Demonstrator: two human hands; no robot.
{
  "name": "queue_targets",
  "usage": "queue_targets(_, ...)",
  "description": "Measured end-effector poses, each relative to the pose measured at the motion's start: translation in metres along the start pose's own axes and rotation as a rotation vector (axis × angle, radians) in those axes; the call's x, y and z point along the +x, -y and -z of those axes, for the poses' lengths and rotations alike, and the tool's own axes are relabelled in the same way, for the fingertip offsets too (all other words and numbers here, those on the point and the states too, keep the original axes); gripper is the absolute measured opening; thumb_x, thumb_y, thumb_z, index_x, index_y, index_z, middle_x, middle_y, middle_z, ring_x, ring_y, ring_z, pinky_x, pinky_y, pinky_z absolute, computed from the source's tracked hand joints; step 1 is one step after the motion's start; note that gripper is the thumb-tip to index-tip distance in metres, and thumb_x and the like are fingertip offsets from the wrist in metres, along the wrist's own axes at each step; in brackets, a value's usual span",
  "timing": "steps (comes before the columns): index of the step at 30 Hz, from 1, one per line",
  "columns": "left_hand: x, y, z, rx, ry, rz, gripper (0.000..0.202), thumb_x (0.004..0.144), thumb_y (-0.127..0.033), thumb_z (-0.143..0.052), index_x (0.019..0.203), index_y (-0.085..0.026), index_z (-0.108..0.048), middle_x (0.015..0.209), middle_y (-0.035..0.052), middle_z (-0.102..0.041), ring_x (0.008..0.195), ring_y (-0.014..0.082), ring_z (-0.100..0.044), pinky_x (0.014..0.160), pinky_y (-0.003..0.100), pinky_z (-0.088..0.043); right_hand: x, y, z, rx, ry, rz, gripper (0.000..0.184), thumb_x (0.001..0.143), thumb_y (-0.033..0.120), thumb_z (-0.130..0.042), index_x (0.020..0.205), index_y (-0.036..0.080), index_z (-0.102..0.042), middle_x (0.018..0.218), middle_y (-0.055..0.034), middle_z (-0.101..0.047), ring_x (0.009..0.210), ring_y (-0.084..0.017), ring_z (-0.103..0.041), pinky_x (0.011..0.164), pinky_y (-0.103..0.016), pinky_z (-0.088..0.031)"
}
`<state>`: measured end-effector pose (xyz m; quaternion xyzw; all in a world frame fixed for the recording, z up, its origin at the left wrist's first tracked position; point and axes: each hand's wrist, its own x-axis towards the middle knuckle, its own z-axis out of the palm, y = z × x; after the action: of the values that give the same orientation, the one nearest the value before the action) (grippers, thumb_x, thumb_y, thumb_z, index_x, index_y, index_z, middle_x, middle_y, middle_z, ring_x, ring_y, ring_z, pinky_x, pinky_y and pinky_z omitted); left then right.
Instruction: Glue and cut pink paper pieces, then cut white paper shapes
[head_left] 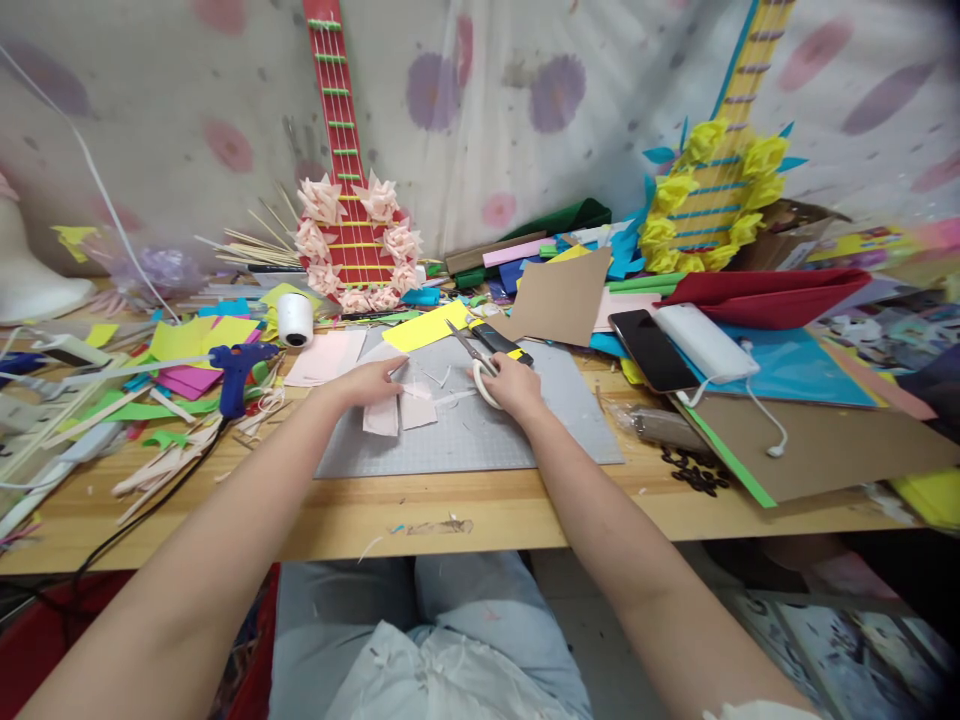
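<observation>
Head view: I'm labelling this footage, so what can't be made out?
All in the head view:
Red guitar: neck's end, cut off by the upper edge.
Yellow guitar: likewise.
Scissors: part of the handles, covered by the right hand.
Dark brown bits: too small to identify.

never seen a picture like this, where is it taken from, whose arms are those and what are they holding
There is no machine here: these are a person's bare arms, seen by one camera worn on that person's head, looking forward and down. The right hand holds scissors by the white handles. The left hand is at some pale pink paper pieces; whether it grips one is hard to tell. Beneath lies a grey mat on a wooden table. Around it are a blue glue gun, a phone and two flower-trimmed guitars, one red, one yellow.
</observation>
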<state>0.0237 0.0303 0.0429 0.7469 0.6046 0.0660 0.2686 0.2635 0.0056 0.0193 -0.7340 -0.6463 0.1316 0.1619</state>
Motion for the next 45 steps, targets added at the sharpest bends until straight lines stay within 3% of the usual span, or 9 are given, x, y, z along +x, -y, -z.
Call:
queue_targets(5,0.003,0.005,-0.006,-0.191,-0.148,-0.076,0.074,0.066,-0.034,-0.057,0.136,-0.016,-0.036,0.099,0.0081,-0.069,0.092,0.0228,-0.061,0.080,0.029,-0.042,0.000,-0.001,-0.001,0.000,-0.002,0.003,0.044,0.075,0.063,-0.044,0.085,0.024,-0.060,0.088,-0.0042,-0.068,0.084,-0.022,-0.062,0.061,-0.026,-0.036)
queue_targets(11,-0.005,-0.004,-0.005,-0.405,0.017,-0.174,0.078,0.058,-0.032,-0.065,0.131,-0.019,-0.042,0.110,0.0083,-0.065,0.100,0.0240,-0.058,0.086,0.032,-0.040,0.001,-0.001,-0.001,-0.002,0.000,0.001,0.041,0.075,0.062,-0.046,0.086,0.024,-0.060,0.088,-0.0042,-0.068,0.084,-0.021,-0.061,0.063,-0.026,-0.038)
queue_targets(20,-0.016,-0.018,-0.008,0.007,-0.108,-0.114,0.097,0.049,-0.050,-0.074,0.135,-0.026,-0.035,0.128,0.0107,-0.053,0.114,0.0326,-0.051,0.088,0.034,-0.037,0.001,-0.001,-0.001,0.020,-0.008,0.000,0.043,0.074,0.064,-0.045,0.083,0.024,-0.058,0.087,-0.0040,-0.068,0.082,-0.022,-0.061,0.061,-0.026,-0.035)
queue_targets(25,-0.020,-0.019,-0.007,0.142,0.008,-0.099,0.110,0.039,-0.049,-0.078,0.137,-0.025,-0.031,0.127,0.0118,-0.054,0.108,0.0354,-0.053,0.085,0.035,-0.039,0.001,-0.002,-0.001,0.025,-0.002,0.010,0.042,0.074,0.063,-0.045,0.082,0.024,-0.058,0.085,-0.0038,-0.068,0.082,-0.022,-0.061,0.060,-0.026,-0.035)
queue_targets(31,-0.027,-0.026,-0.010,0.267,0.032,-0.197,0.092,0.049,-0.038,-0.076,0.132,-0.027,-0.038,0.115,0.0087,-0.062,0.100,0.0310,-0.059,0.082,0.031,-0.040,0.001,-0.002,-0.002,0.021,-0.016,0.004,0.040,0.074,0.061,-0.047,0.082,0.024,-0.058,0.085,-0.0034,-0.068,0.082,-0.022,-0.061,0.061,-0.026,-0.035)
queue_targets(37,-0.035,-0.050,0.028,0.482,0.356,-0.175,0.101,0.055,-0.044,-0.067,0.142,-0.026,-0.020,0.114,0.0071,-0.063,0.100,0.0251,-0.059,0.083,0.030,-0.041,0.001,-0.002,-0.001,0.020,-0.008,0.002,0.040,0.074,0.061,-0.048,0.084,0.024,-0.059,0.087,-0.0033,-0.068,0.084,-0.022,-0.061,0.063,-0.026,-0.037)
queue_targets(40,-0.030,-0.053,0.054,0.438,0.585,-0.071,0.100,0.051,-0.053,-0.067,0.139,-0.028,-0.028,0.113,0.0046,-0.064,0.106,0.0254,-0.056,0.086,0.029,-0.040,0.001,-0.002,-0.001,0.020,-0.010,0.012,0.041,0.074,0.062,-0.047,0.083,0.024,-0.059,0.087,-0.0036,-0.068,0.085,-0.023,-0.061,0.063,-0.027,-0.037)
queue_targets(42,-0.023,-0.048,0.068,0.428,0.591,-0.009,0.095,0.048,-0.055,-0.068,0.134,-0.029,-0.039,0.109,0.0049,-0.066,0.106,0.0274,-0.056,0.085,0.030,-0.040,0.001,-0.002,-0.001,0.029,-0.014,0.015,0.042,0.074,0.063,-0.046,0.082,0.023,-0.058,0.086,-0.0039,-0.068,0.084,-0.023,-0.061,0.063,-0.027,-0.037)
queue_targets(45,-0.011,-0.034,0.079,0.356,0.426,0.061,0.094,0.043,-0.052,-0.071,0.130,-0.028,-0.044,0.106,0.0061,-0.067,0.104,0.0295,-0.057,0.083,0.031,-0.041,0.002,-0.002,-0.003,0.048,-0.015,0.016,0.042,0.074,0.063,-0.046,0.082,0.023,-0.058,0.085,-0.0043,-0.067,0.083,-0.023,-0.061,0.063,-0.027,-0.037)
